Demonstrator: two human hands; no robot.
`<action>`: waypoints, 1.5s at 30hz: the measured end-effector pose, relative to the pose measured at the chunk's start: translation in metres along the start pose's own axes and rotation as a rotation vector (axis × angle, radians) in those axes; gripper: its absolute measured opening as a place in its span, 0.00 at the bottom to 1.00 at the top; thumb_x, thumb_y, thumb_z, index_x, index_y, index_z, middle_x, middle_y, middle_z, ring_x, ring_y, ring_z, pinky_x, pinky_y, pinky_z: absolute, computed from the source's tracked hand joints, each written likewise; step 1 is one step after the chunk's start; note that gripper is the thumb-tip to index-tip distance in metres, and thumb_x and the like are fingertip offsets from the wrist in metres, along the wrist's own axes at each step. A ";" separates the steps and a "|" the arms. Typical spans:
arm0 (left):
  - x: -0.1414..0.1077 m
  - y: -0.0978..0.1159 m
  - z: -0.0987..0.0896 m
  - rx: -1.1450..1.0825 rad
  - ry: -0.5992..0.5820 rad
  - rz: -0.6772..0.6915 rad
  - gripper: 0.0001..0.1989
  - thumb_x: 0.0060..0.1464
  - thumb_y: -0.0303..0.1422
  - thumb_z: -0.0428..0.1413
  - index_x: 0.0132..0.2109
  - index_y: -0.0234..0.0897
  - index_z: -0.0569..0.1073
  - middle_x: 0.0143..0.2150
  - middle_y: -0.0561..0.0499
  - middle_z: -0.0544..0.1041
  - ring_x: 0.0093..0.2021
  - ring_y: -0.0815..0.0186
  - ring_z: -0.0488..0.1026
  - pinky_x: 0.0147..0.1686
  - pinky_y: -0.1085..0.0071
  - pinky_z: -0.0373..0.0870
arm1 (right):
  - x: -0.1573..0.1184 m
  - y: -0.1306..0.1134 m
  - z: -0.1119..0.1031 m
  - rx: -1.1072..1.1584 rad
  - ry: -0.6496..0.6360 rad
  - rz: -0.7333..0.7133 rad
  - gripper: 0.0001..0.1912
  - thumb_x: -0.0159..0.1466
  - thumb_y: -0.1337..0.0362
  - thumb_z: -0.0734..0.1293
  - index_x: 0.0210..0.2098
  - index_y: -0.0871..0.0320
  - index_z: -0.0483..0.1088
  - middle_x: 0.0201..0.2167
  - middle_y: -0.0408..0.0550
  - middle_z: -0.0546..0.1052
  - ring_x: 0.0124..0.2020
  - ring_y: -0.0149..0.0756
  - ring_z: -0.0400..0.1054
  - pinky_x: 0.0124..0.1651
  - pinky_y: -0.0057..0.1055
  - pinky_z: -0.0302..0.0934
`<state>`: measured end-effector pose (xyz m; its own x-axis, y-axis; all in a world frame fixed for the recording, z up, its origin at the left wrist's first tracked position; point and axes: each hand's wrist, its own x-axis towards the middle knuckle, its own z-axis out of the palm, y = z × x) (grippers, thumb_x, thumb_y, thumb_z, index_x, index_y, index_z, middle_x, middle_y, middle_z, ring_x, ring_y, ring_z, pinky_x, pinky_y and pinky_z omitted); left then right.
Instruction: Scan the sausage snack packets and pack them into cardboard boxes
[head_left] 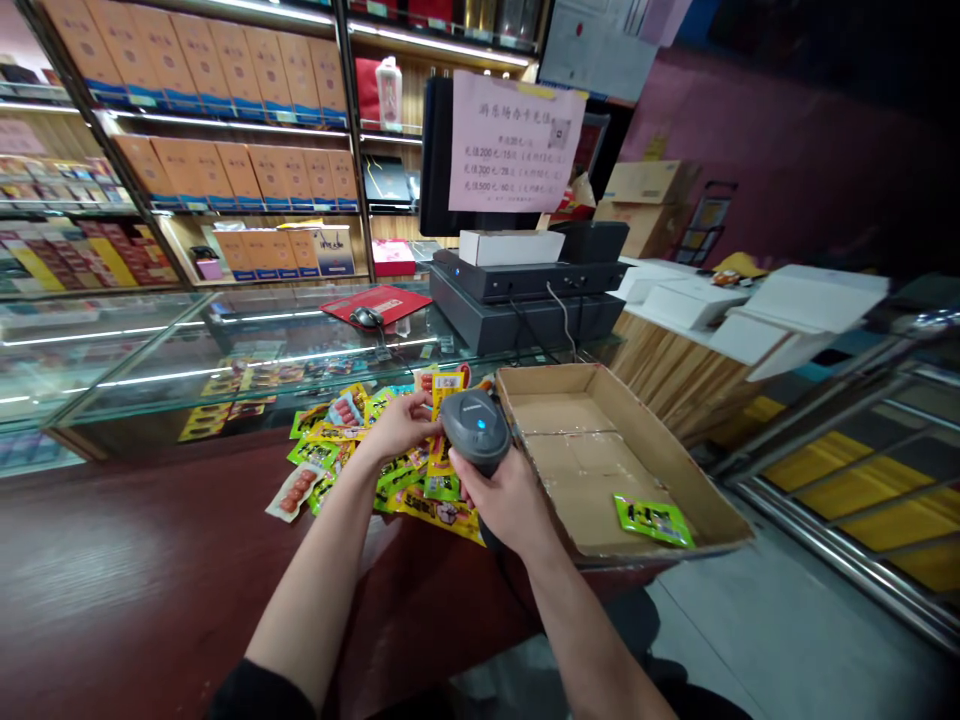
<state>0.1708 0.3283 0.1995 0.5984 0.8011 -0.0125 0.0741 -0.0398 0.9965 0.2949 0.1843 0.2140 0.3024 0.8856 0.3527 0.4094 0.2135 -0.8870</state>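
My right hand (510, 498) is wrapped round a dark grey barcode scanner (474, 425) with a blue light on its top. The scanner's head is over a yellow snack packet (448, 384) that carries a printed barcode at its upper end. Beside it, my left hand (401, 428) pinches the edge of that packet. Beneath both hands lies a heap of green and yellow snack packets (321, 455), with a clear pack of sausages (296, 490) at its near left edge. The scanner hides part of the yellow packet.
To the right stands a shallow cardboard box (577, 455) with one green packet (654, 521) inside. Behind the heap are a glass display counter (187, 330), a mouse (367, 317) on a red mat, and a monitor bearing a pink paper sign (517, 140). Boxed goods fill shelves at the back.
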 end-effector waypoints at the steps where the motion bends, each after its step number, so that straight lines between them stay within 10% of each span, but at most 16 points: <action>1: -0.001 0.001 0.000 -0.007 -0.004 -0.005 0.21 0.35 0.38 0.71 0.35 0.36 0.73 0.21 0.57 0.72 0.20 0.70 0.68 0.22 0.74 0.65 | 0.001 -0.002 0.001 -0.008 0.001 -0.005 0.09 0.62 0.57 0.68 0.30 0.54 0.74 0.18 0.46 0.76 0.31 0.44 0.76 0.30 0.31 0.68; 31: 0.001 -0.001 -0.002 -0.054 -0.023 -0.001 0.24 0.34 0.39 0.72 0.37 0.36 0.71 0.22 0.58 0.73 0.21 0.71 0.69 0.23 0.76 0.64 | -0.004 0.006 -0.001 0.116 -0.001 0.031 0.11 0.64 0.55 0.69 0.33 0.58 0.74 0.21 0.45 0.76 0.22 0.37 0.71 0.27 0.29 0.66; 45: 0.001 0.013 0.067 -0.113 -0.014 0.059 0.25 0.38 0.44 0.71 0.41 0.35 0.75 0.38 0.47 0.82 0.35 0.64 0.79 0.27 0.75 0.72 | -0.054 0.015 -0.104 0.127 0.243 0.261 0.22 0.61 0.47 0.71 0.21 0.56 0.68 0.14 0.43 0.70 0.16 0.33 0.65 0.20 0.27 0.60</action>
<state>0.2264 0.2886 0.2070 0.6098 0.7912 0.0461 -0.0516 -0.0184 0.9985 0.3746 0.0966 0.2128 0.5840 0.7965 0.1566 0.1863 0.0562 -0.9809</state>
